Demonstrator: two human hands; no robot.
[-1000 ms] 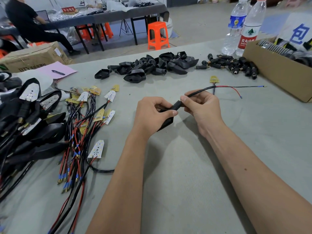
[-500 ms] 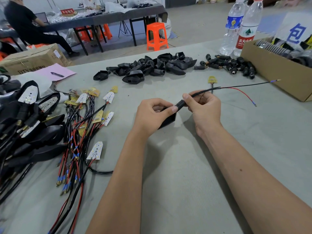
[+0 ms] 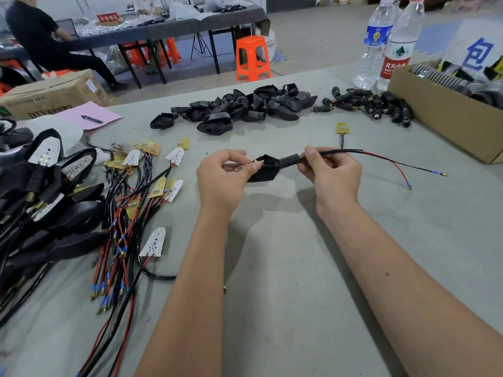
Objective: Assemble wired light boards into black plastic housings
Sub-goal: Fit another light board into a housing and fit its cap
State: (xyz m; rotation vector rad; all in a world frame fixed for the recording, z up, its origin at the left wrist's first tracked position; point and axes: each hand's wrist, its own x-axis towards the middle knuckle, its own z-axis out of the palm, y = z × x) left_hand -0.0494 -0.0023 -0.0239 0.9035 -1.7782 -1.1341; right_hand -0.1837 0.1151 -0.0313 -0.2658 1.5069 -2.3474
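1. Head view, both hands raised just above the grey tabletop (image 3: pixel 285 268), meeting mid-frame.
2. Left hand (image 3: pixel 220 180): grip closed, thumb and forefinger pinching the light board (image 3: pixel 246 165) at the open mouth of the black housing (image 3: pixel 265 171). Board sits partly in that mouth, edge-on; how far in, cannot tell.
3. Right hand (image 3: pixel 333 174): grip closed, fingers curled round the black cable (image 3: pixel 340 151) where it leaves the housing's round stem. Thumb on top of the cable.
4. Cable runs right from the hand and splits into a red lead (image 3: pixel 392 164) and a black lead (image 3: pixel 424 170); both ends lie on the tabletop, metal-tipped.
5. Just beyond the right hand: a single yellow board (image 3: pixel 342 128) lying flat, its short wire pointing toward the hands.
6. Further back, centre: heap of empty black housings (image 3: pixel 234 107); to its right, a scatter of small black stems (image 3: pixel 373 106) with brass ends.
7. Far right: open cardboard box (image 3: pixel 446 115) of parts; two water bottles (image 3: pixel 386 42) stand behind its near corner.
8. Left of the hands: tangle of wired boards (image 3: pixel 130 191), red and black leads, blue-sleeved tips toward the viewer.
9. Far left: pile of finished units (image 3: pixel 40 191), white boards seated in black housings.
10. Back left: pink sheet (image 3: pixel 89 115) with a pen on it.
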